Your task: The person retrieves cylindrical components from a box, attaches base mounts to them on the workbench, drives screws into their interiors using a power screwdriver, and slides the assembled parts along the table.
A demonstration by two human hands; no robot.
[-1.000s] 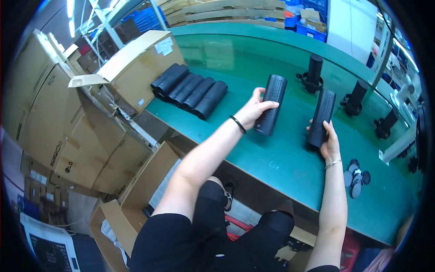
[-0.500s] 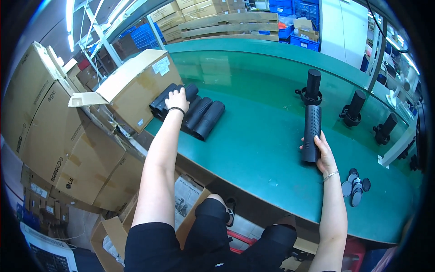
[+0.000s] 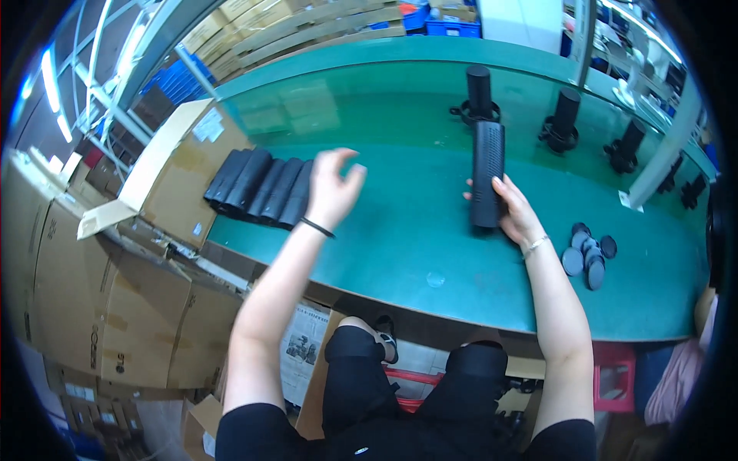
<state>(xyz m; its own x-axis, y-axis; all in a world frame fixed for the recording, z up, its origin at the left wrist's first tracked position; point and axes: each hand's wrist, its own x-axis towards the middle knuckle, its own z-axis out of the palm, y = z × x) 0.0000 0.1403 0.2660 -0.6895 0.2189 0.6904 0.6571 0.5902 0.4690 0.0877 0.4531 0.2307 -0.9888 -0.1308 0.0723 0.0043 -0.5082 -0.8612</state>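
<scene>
My right hand (image 3: 516,209) grips the lower part of a black perforated tube (image 3: 487,170), held tilted slightly over the green table. Just right of a row of several black tubes (image 3: 260,184), my left hand (image 3: 335,190) is raised with thumb and fingers apart and nothing in it. Those tubes lie side by side against a cardboard box. Beyond the held tube stands a black cylinder with a ring-shaped base (image 3: 479,96). A small heap of round dark discs (image 3: 589,255) lies on the table, right of my right forearm.
The open-flapped cardboard box (image 3: 173,173) stands at the table's left end. More black cylinders with ringed bases (image 3: 564,121) stand at the far right, near a metal post (image 3: 666,154). Stacked cartons (image 3: 146,330) are at the left. Another person's pink clothing (image 3: 675,376) shows at the right edge.
My left hand has come off the black tubes and moved right, its fingers now apart. The tubes now lie in a closer row. My right hand still holds the perforated tube; the view has shifted.
</scene>
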